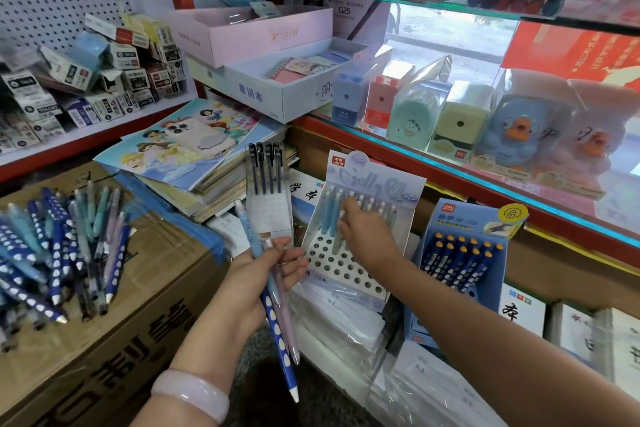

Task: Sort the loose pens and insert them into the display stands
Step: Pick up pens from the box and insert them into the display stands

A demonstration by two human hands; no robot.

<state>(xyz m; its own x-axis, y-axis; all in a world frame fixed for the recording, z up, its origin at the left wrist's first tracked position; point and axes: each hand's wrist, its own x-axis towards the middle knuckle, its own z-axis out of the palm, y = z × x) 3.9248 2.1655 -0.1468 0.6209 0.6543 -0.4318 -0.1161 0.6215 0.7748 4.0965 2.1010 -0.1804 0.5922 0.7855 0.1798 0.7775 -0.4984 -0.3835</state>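
Observation:
My left hand (258,279) grips a small bunch of pens (277,308): a light blue one, a pink one and a dark blue one with white dots. It also holds a pack of black pens (266,180) upright. My right hand (363,232) reaches into the pastel "Jelly" display stand (346,267) and pinches a pale pen (337,239) standing in its holes. A pile of loose pens (62,250) lies on a cardboard box at the left. A blue display stand (464,250) with dark blue dotted pens stands to the right.
A cardboard box (131,322) fills the lower left. Stacked notebooks (207,184) with a white phone (197,139) on top lie behind my left hand. Boxed sharpeners (408,107) line the glass shelf. Wrapped exercise books (363,308) lie under the stands.

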